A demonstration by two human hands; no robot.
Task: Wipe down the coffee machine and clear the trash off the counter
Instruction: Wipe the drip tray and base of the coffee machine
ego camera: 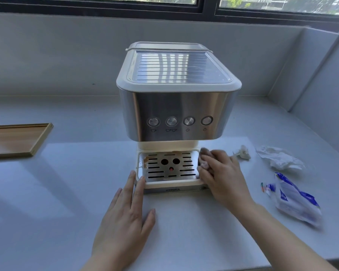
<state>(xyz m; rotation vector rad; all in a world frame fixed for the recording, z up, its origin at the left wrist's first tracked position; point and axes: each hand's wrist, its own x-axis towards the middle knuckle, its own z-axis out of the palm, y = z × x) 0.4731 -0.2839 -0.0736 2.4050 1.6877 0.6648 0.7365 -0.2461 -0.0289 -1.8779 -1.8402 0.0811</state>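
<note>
1. The coffee machine stands in the middle of the desk, under a window, with its drip tray facing the person.
2. The right hand is closed on a wad of tissue, pressed against the right edge of the drip tray. My guess is that the wiping step is under way.
3. The left hand lies open and flat on the desk, holding nothing; its fingertips touch the tray's front left corner, seemingly to steady the machine.
4. Brown coffee stains show along the left side and rear edge of the tray, so that part is not yet clean. The steel front and top look free of marks, though glare makes this hard to judge.
5. Trash lies on the desk right of the machine: a small crumpled scrap just beside the right hand, a larger crumpled tissue further right, and a blue-and-white wrapper near the front edge.
6. None of that trash is cleared. I judge the task to be in its early half: finish the tray, then gather the three pieces and the tissue in hand.
7. A wooden tray sits well apart at the left.
</note>
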